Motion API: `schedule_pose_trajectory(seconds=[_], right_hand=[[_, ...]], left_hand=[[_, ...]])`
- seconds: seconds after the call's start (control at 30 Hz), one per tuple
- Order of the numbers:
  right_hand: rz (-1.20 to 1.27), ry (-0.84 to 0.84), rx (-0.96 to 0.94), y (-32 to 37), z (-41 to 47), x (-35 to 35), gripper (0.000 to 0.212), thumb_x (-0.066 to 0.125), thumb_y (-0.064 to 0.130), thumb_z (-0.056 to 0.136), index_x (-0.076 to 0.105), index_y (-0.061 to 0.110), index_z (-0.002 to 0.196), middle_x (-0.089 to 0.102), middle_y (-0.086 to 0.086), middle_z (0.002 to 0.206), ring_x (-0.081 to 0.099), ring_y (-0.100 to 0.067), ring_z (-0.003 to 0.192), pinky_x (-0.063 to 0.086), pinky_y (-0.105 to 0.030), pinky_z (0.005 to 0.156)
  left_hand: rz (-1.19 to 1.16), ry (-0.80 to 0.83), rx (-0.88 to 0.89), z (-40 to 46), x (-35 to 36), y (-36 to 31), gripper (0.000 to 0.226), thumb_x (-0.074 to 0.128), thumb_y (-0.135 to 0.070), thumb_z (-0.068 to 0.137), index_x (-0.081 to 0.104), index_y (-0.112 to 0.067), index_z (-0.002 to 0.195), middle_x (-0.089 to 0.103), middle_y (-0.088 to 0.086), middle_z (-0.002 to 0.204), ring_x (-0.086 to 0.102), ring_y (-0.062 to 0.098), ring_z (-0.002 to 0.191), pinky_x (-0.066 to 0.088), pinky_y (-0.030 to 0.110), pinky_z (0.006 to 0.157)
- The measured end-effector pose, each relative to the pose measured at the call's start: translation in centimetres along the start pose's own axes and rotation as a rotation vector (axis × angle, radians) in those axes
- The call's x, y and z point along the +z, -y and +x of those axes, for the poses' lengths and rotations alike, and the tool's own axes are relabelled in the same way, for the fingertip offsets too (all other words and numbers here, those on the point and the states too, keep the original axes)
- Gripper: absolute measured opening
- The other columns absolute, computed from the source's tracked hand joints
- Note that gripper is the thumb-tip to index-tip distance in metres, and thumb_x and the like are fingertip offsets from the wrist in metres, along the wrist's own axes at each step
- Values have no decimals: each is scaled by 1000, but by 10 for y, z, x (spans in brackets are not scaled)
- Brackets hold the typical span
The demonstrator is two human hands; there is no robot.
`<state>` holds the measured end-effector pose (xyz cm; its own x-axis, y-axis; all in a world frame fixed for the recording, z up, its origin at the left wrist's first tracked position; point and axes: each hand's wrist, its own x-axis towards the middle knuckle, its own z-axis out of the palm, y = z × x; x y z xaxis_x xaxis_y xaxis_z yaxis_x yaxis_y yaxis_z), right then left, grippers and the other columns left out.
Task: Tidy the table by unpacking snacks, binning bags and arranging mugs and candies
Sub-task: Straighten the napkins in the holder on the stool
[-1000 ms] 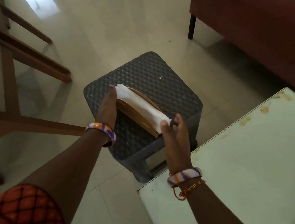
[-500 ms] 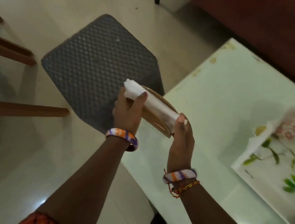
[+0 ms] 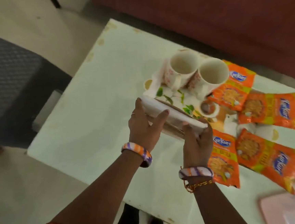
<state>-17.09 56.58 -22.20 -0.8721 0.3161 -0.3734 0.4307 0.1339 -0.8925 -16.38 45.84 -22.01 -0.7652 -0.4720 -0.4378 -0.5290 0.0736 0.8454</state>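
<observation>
Both hands, left hand [image 3: 145, 128] and right hand [image 3: 196, 143], grip the wooden holder of white napkins [image 3: 172, 116] above the pale bench [image 3: 96, 102]. Two white floral mugs [image 3: 197, 71] stand at two o'clock (orange snack packets [image 3: 271, 111] beyond). Next, I judge, setting it down clear of them.

Two mugs [image 3: 184, 69] [image 3: 213, 74]; four snack bags [image 3: 233, 86] [image 3: 275, 109] [image 3: 222, 160] [image 3: 270, 158]; one tray [image 3: 166, 94]; one napkin holder [image 3: 174, 116].

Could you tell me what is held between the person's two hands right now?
In the head view, a wooden napkin holder with white napkins spans the left hand and right hand.
</observation>
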Motion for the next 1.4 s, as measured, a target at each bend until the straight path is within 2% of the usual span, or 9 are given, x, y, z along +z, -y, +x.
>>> schedule_pose_trajectory(seconds=[0.13, 0.27, 0.43, 0.6, 0.7, 0.87, 1.07, 1.2, 1.4], right_hand=[[-99, 3, -11, -5, 17, -17, 64, 65, 29, 76, 43, 6, 132, 57, -10, 122, 56, -10, 97, 41, 1, 72], [-262, 100, -36, -11, 21, -16, 88, 55, 40, 62, 33, 6, 139, 52, -16, 134, 48, -28, 124, 41, -36, 100], [-312, 200, -11, -12, 30, -12, 79, 63, 23, 79, 21, 5, 144, 41, -14, 144, 40, -31, 130, 37, -38, 104], [-267, 207, -26, -16, 26, -18, 77, 60, 18, 84, 15, 7, 146, 41, -13, 144, 44, -29, 128, 40, -26, 96], [-316, 139, -152, -18, 8, -30, 67, 50, 19, 89, 16, 6, 145, 39, -14, 146, 45, -30, 128, 37, -24, 95], [-244, 138, -337, -36, -28, -80, 52, 39, 14, 89, 30, 13, 140, 45, -13, 142, 44, -24, 130, 40, -36, 106], [-241, -163, -396, -68, -28, -158, 43, 37, 13, 86, 39, 14, 128, 51, -17, 133, 48, -25, 123, 44, -38, 100], [-455, -340, -319, -91, -18, -214, 47, 41, 8, 81, 44, 6, 128, 47, -23, 136, 38, -26, 129, 23, -17, 110], [-839, -208, 123, -107, -3, -255, 70, 56, 50, 80, 27, 34, 142, -6, -6, 159, -11, -32, 145, 10, -54, 113]], left_hand=[[149, 85, 26, -1, 23, 2, 100, 50, -67, 64, 14, -20, 144, 36, 9, 148, 37, 27, 134, 34, 45, 110], [228, 60, 37, -3, 30, 10, 88, 48, -61, 72, 20, -14, 141, 45, 9, 141, 48, 30, 124, 41, 41, 103], [422, -89, 97, -3, 36, 13, 63, 47, -45, 87, 30, -5, 132, 51, 20, 131, 53, 37, 114, 44, 36, 86], [412, -154, 62, -17, 45, 12, 77, 43, -44, 87, 12, -2, 144, 22, 23, 150, 33, 38, 134, 37, 45, 108], [511, -167, 298, -45, 47, 18, 77, 36, -46, 86, 17, 4, 141, 20, 28, 149, 23, 38, 138, 22, 30, 111], [577, 150, 690, -85, 63, 27, 51, 43, -23, 87, 29, -9, 134, 41, 24, 137, 34, 26, 130, 30, 21, 108], [623, 561, 801, -129, 120, 28, 32, 43, -22, 84, 48, -21, 115, 71, 10, 103, 70, 29, 85, 58, 37, 58], [673, 708, 698, -154, 165, 35, 41, 35, -23, 85, 55, -15, 120, 69, 9, 107, 67, 29, 92, 57, 41, 74], [736, 779, 459, -163, 199, 43, 38, 49, -13, 88, 50, -11, 126, 60, 9, 120, 59, 26, 106, 48, 38, 93]])
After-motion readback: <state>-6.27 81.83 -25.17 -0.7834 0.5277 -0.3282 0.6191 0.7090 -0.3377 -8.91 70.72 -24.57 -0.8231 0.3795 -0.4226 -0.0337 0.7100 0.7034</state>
